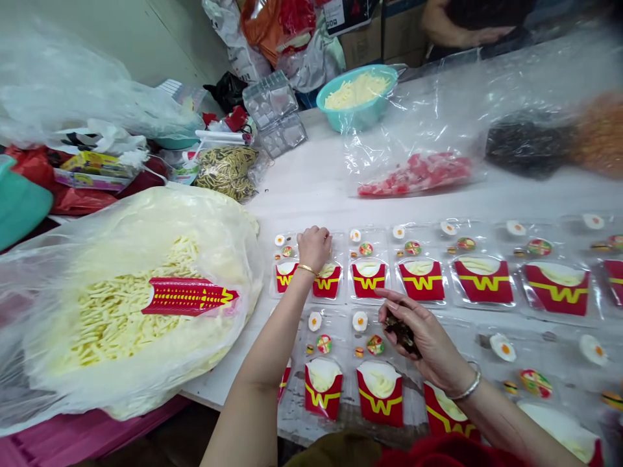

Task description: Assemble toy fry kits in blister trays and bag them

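Observation:
My left hand point(314, 248), with a gold bracelet at its wrist, is over a clear plastic tray in the back row. Its fingers curl downward, closed, and their tips are hidden, so what they hold cannot be made out. In the palm and fingers of my right hand point(428, 334) lies a clump of small dark brown pieces point(403, 334). This hand hovers over the front row. The trays around both hands hold toy fried eggs point(359, 321), round toy pizzas point(375, 344), tiny burgers and red fries boxes with a yellow W point(380, 389).
A large plastic bag of pale fry-shaped pieces point(111, 318) lies at left, with a flat red fries box point(192, 297) on it. Behind are a teal bowl point(357, 120), a bag of red-white pieces point(418, 175) and a dark-filled bag point(530, 146). Another person's arm point(452, 29) shows at the back.

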The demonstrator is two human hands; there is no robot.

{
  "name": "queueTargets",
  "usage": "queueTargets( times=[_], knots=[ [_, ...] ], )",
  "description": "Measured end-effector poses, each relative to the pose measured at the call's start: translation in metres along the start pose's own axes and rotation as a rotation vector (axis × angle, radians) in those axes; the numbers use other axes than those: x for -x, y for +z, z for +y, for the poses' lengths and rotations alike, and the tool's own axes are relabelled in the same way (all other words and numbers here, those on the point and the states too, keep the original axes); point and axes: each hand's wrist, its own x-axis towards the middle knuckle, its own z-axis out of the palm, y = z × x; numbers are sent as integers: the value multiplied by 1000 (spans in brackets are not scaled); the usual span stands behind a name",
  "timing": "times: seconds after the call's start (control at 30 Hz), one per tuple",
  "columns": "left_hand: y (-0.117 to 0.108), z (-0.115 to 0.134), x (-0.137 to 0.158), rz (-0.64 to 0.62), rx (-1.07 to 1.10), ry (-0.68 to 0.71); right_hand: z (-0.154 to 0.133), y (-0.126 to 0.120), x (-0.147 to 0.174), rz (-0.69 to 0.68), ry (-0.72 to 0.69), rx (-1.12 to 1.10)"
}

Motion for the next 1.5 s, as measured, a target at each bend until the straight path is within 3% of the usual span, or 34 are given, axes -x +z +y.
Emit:
queueTargets(
  times=[0.07, 0.13, 0.23, 0.33, 0.5, 0.67, 0.77, 0.87, 1.0, 1.1, 1.2, 1.37, 1.43, 1.5],
  knots=[
    [-7, 7, 3, 23, 38, -8, -1, 2, 0, -1, 0, 31],
    [-24, 21, 13, 3, 208, 68, -2, 2, 0, 2, 16, 63],
    [-59, 51, 39, -268, 560, 403, -2, 2, -2, 14, 47, 105],
    [-84, 83, 67, -551, 643, 623, 3, 2, -3, 21, 44, 169],
    [-85, 105, 89, -614, 495, 569, 13, -2, -4, 68, 20, 270],
    [-80, 105, 84, -720, 567, 486, 13, -6, -1, 56, -56, 352],
    [-80, 107, 79, -796, 581, 520, 14, -9, -3, 65, -73, 396],
    [-78, 111, 77, -738, 565, 564, 14, -14, -7, 103, -68, 366],
    [-68, 106, 61, -571, 617, 416, 2, -21, -7, 139, -11, 195],
    [-47, 94, 30, -338, 608, 272, -10, -23, -2, 129, 10, 45],
    [-19, 84, -6, -138, 396, 177, -17, -25, 2, 75, -21, -54],
    [11, 85, -32, -132, 51, 184, -20, -28, 5, 77, -48, -100],
    [9, 90, -27, -99, 62, 188, -23, -30, 6, 72, -58, -115],
    [-2, 96, -13, -98, 206, 193, -27, -32, 7, 58, -77, -134]
  ],
)
